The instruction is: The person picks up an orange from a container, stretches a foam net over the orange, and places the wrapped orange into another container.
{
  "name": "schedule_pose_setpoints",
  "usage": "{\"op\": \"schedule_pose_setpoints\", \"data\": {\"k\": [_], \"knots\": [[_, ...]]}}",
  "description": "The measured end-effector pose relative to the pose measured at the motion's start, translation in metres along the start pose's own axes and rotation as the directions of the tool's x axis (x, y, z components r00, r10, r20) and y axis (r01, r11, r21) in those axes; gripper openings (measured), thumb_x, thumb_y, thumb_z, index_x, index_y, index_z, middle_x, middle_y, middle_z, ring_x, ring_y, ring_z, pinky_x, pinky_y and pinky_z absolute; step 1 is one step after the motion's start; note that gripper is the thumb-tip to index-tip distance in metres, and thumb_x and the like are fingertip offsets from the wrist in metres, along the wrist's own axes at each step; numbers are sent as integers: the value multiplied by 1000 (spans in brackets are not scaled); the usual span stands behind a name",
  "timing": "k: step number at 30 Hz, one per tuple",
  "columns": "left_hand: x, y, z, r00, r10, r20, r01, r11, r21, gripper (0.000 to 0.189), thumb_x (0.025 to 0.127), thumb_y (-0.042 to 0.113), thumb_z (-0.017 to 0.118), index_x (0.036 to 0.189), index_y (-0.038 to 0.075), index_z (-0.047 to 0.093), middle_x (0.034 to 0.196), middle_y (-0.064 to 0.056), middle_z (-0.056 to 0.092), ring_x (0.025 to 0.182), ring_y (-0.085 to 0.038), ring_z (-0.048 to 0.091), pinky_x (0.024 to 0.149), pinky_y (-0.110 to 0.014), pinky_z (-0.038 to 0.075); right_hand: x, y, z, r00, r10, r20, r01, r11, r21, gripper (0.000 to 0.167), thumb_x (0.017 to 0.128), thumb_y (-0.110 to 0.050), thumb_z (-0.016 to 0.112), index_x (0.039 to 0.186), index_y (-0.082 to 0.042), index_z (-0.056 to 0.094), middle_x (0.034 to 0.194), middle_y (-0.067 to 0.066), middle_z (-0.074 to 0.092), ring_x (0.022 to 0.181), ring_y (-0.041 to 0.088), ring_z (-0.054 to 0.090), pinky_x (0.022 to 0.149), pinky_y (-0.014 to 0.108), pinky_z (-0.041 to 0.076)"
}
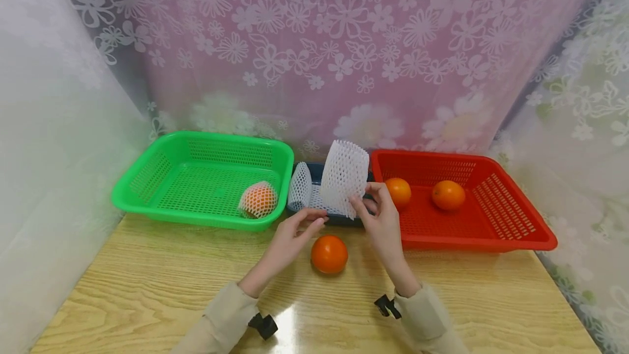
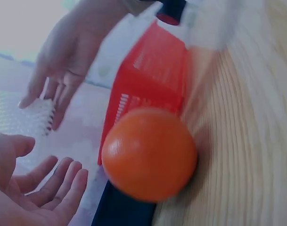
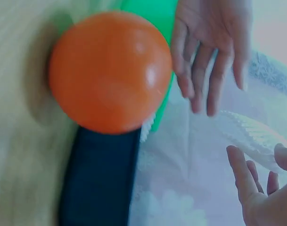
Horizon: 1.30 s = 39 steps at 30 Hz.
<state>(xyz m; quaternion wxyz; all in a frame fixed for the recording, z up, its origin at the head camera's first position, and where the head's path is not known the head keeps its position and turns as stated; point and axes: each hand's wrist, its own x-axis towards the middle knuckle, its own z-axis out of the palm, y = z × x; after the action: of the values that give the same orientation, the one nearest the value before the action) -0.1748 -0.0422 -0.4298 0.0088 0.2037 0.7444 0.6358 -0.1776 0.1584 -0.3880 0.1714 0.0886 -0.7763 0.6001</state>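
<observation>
- Fingers of the right hand (image 1: 384, 224) pinch a white foam-mesh sleeve (image 1: 344, 176), mid-frame.
- Left hand (image 1: 296, 232): fingers relaxed, just left of it.
- Glossy round orange fruit (image 1: 329, 254) on the pale wooden table (image 1: 162, 272), lower centre.

This looks like a small curtained-off nook, with a pink flowered curtain (image 1: 319, 26) behind and pale curtains (image 1: 54, 141) at both sides closing in a wood-grain counter (image 1: 162, 272), though whether in a home or shop cannot be told.

Bright head view, white glare on the wooden table (image 1: 319, 305); wrist views hazy, partly blurred.
</observation>
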Motion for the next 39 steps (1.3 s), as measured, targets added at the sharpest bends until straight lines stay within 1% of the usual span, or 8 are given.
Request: {"op": "schedule_pose_setpoints", "data": {"k": [4,9,12,19,27,30,35,39], "knots": [[6,1,4,992,-124,8,122,962,-245,35,107,18,52,128,-9,58,125,-29,65,111,-37,66,94,-44,57,-8,6,5,1000,-13,16,12,998,67,34,94,-3,70,120,4,50,119,19,61,91,4,69,76,21,59],[12,2,2,954,-298,-40,225,796,-563,20,106,19,54,109,1,64,111,-13,68,101,-21,67,92,-34,57,-14,14,9,997,-77,12,76,993,95,32,92,0,72,119,2,56,115,19,69,88,18,74,74,27,61],[14,2,1,949,-314,-14,230,725,-649,17,107,17,52,107,5,65,109,-2,67,100,-16,66,93,-31,55,-18,17,11,995,-95,31,93,994,57,35,90,-3,75,121,-2,59,115,18,71,91,29,75,76,28,60],[16,3,2,941,-339,4,239,655,-717,26,108,16,49,125,-1,58,119,-5,65,106,-14,65,98,-29,53,-20,18,11,986,-96,135,87,994,72,36,91,0,73,124,-1,58,116,19,69,99,27,72,83,26,58],[17,7,-2,950,-295,105,238,463,-854,34,109,14,42,141,2,44,123,-2,61,109,-11,62,95,-24,53,-20,14,7,967,-14,253,-22,990,138,35,106,-6,51,140,-1,52,132,17,59,106,22,65,91,41,58],[16,8,-1,948,-238,211,304,487,-819,36,110,15,37,144,4,40,121,0,61,106,-10,61,90,-23,53,-23,11,8,962,122,244,-146,986,83,36,106,-9,48,142,-1,52,129,15,60,107,20,61,95,31,55],[14,8,4,936,-182,303,346,644,-682,50,109,20,42,152,-5,34,119,2,63,105,-11,62,89,-25,53,-29,7,11,925,247,288,-271,961,47,38,102,-4,52,137,8,53,126,23,62,107,20,57,92,24,50],[14,7,7,938,-185,292,335,697,-635,52,108,21,47,149,-10,37,115,1,65,102,-10,64,88,-25,55,-31,5,14,916,271,296,-306,949,79,41,99,-4,56,138,10,52,130,25,61,109,24,58,88,21,52]]}}
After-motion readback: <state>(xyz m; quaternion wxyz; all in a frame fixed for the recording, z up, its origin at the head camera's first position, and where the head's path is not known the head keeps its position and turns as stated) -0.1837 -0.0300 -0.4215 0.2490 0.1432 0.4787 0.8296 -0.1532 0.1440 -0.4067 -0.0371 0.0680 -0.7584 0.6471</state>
